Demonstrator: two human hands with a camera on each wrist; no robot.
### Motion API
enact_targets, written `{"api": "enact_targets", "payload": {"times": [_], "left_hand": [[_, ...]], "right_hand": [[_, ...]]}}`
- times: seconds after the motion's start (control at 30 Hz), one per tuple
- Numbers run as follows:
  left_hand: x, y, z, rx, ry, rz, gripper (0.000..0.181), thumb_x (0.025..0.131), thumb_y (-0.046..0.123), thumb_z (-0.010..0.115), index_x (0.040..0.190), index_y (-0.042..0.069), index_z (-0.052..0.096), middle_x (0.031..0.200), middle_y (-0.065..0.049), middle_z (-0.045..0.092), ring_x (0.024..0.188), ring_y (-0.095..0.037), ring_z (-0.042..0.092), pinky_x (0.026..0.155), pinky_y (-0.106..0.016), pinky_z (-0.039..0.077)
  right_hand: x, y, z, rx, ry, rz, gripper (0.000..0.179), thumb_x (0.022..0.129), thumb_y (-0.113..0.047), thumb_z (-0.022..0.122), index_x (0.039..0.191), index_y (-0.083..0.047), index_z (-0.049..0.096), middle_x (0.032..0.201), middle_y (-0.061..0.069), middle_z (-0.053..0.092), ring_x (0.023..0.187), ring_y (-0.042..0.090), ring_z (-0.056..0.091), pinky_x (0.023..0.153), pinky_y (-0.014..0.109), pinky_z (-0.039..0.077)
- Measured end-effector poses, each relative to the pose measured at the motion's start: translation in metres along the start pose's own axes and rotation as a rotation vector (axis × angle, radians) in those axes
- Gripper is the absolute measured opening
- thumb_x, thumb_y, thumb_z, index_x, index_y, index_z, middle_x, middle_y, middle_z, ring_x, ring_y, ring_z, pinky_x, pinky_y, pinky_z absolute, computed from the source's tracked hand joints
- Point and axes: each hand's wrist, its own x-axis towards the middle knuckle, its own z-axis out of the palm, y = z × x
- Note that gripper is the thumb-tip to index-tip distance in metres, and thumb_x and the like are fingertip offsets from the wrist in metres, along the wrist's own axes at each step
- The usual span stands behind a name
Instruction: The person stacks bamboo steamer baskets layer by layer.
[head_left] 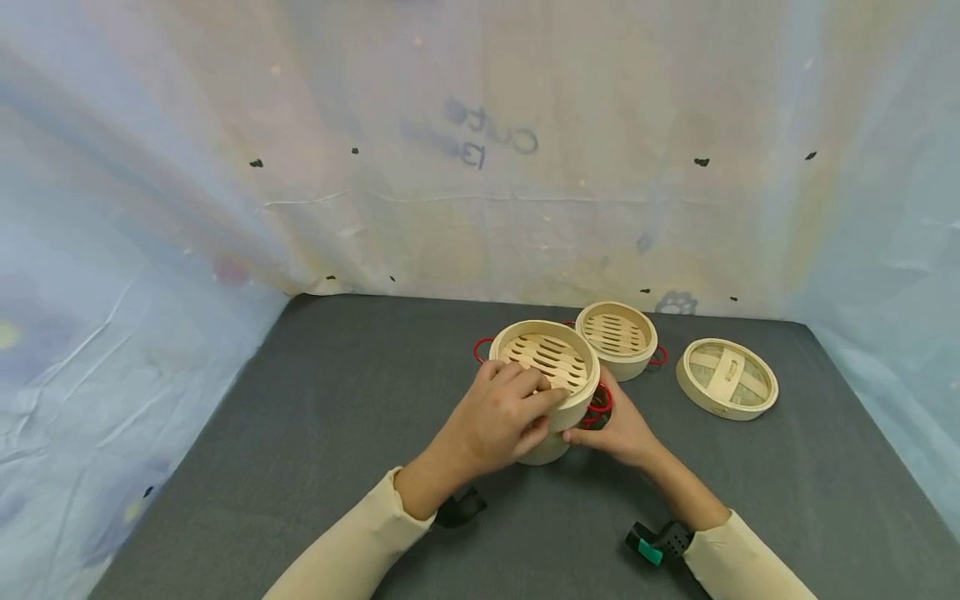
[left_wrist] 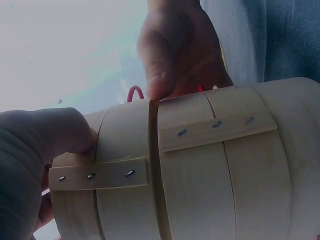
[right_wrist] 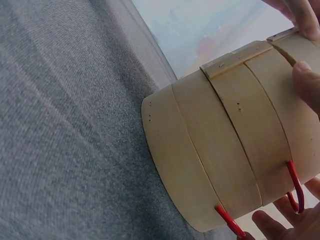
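Note:
A pale bamboo steamer basket [head_left: 546,353] with a slatted floor and red handles sits atop another steamer basket [head_left: 545,452], near the middle of the dark table. My left hand [head_left: 497,421] grips the upper basket's near left rim, fingers over the edge and thumb outside. On the other side, my right hand [head_left: 622,429] holds the stack, its thumb in front and its fingers behind, near the red handles [head_left: 602,398]. The left wrist view has the right thumb right at the seam [left_wrist: 154,165] between two tiers. Stapled overlaps show on the bamboo walls [right_wrist: 225,125].
Behind the stack to the right stands another slatted steamer basket [head_left: 615,333] with red handles. A round woven bamboo lid [head_left: 727,379] lies farther right on the dark tabletop [head_left: 360,400]. Pale printed sheets [head_left: 525,233] hang at the back and sides.

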Motion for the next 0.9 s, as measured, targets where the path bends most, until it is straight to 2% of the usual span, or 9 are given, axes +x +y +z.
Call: {"api": "enact_targets", "payload": {"times": [0.3, 0.63, 0.9], "left_hand": [[-0.0017, -0.0002, 0.0013, -0.007, 0.009, -0.002, 0.024, 0.083, 0.020, 0.070, 0.106, 0.024, 0.073, 0.092, 0.008, 0.062, 0.089, -0.013, 0.058, 0.083, -0.034, 0.043], [-0.0020, -0.0006, 0.0018, -0.011, -0.006, -0.014, 0.025, 0.083, 0.019, 0.068, 0.108, 0.024, 0.072, 0.093, 0.008, 0.062, 0.089, -0.012, 0.057, 0.084, -0.035, 0.043], [-0.0029, 0.0014, 0.0030, -0.013, -0.007, -0.026, 0.026, 0.084, 0.020, 0.068, 0.109, 0.024, 0.072, 0.093, 0.007, 0.063, 0.087, -0.013, 0.056, 0.083, -0.035, 0.042]], "right_hand": [[-0.0001, -0.0001, 0.0004, 0.007, -0.001, 0.013, 0.103, 0.070, -0.002, 0.082, 0.153, -0.016, 0.022, 0.145, 0.013, 0.042, 0.121, 0.002, 0.052, 0.094, 0.022, 0.048], [-0.0004, -0.0001, 0.0007, -0.001, 0.004, 0.007, 0.102, 0.070, -0.003, 0.083, 0.152, -0.013, 0.022, 0.144, 0.019, 0.042, 0.119, 0.000, 0.052, 0.093, 0.022, 0.048], [-0.0008, 0.0007, 0.0004, 0.016, 0.006, 0.012, 0.104, 0.069, -0.002, 0.083, 0.152, -0.013, 0.022, 0.143, 0.018, 0.042, 0.119, 0.001, 0.053, 0.093, 0.020, 0.047]]}}
